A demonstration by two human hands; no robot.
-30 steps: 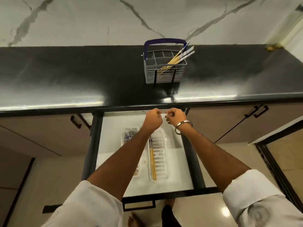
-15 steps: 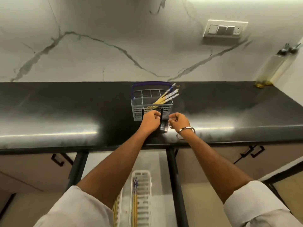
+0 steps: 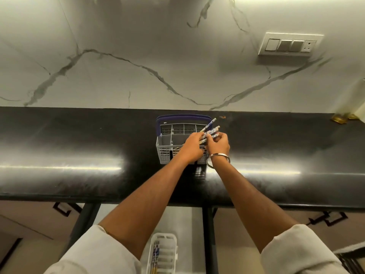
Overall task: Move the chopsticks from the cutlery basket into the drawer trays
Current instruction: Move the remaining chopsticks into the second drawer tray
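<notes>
A: Status?

B: Both hands have come up from the open drawer [image 3: 185, 220] to the basket [image 3: 167, 151] on the counter [image 3: 79, 139]. A second ago they hovered over the tray, half a second ago they were at the basket's near wall with nothing in them. Now they're on the chopsticks [image 3: 210, 128].

A: So a new fetch cycle?

B: My read, yes. One pair already lies in the white tray [image 3: 167, 254] down in the drawer, near edge of the view. The rest lean out of the basket's right side, patterned ends pointing far right.

A: Grip?

B: Left hand [image 3: 192, 147] has its fingers curled round the sticks at mid-length. Right hand [image 3: 218, 144] pinches the same bunch just below the patterned ends, thumb and fingers closed on them. The hands touch or nearly touch each other.

A: How many sticks?

B: Can't tell. At least three tips show above the fingers; the shafts are hidden behind the hands.

A: Lifted yet?

B: Can't say for sure. Lower ends are out of sight inside the basket. Looks like they're gathered, not yet pulled clear.

A: Risk?

B: Loose sticks slipping out of the bundle on the way down, I'd guess.
</notes>
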